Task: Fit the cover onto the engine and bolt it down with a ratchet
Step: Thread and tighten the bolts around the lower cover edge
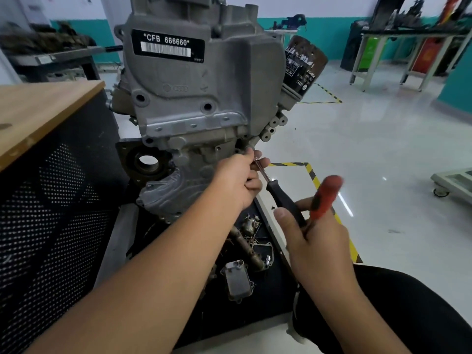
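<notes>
Engine fills the upper middle of the view, one grey block standing upright on its stand, with a barcode label near its top and one dark oil filter jutting from its right flank. Cover — the large grey casting with two visible bolt bosses in its face — already sits against the block, so by my reading the fitting is done and the bolting is under way at the lower right corner. Below the block one dark tray holds loose parts: a finned cooler, a pipe, and some small fittings too tangled to count. One ratchet is in play, its long axis running on a diagonal from the bolt point at upper left down to the red handle at lower right; the red end is blurred. Left hand is the nearer of the two to the fastener: its fingers are curled shut around the chrome extension where it meets the casting, steadying the tip; the socket and bolt head are hidden behind them, so I cannot tell how far the bolt is seated. Right hand lies down the shaft, closed loosely about the black-and-red handle with the thumb laid along it — the coming swing turns about that diagonal axis, with the left hand holding the pivot.
</notes>
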{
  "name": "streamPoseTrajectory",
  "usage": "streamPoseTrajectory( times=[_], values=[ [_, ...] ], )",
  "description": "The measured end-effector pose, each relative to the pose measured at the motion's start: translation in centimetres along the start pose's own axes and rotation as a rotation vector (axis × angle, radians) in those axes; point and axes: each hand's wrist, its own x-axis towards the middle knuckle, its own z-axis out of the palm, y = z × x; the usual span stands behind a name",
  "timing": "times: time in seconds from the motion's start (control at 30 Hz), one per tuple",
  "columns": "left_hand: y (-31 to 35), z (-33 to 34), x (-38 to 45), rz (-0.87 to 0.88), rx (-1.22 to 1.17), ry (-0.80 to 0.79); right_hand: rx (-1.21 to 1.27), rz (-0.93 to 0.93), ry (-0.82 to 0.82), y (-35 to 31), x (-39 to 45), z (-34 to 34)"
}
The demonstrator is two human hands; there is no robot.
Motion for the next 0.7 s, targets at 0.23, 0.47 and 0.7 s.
streamPoseTrajectory(
  times=[0.23,0.47,0.7],
  values=[
    [0.4,-0.5,0.6,-0.054,-0.067,-0.032,-0.458,-0.249,-0.040,-0.9,0.9,-0.3],
    [0.4,-0.3,1.0,-0.066,-0.173,-0.011,1.416,0.935,-0.363,-5.0,3.3,-2.2],
    [0.1,-0.3,0.8,0.013,-0.039,0.011,1.416,0.995,-0.604,-1.0,3.5,-2.5]
  ],
)
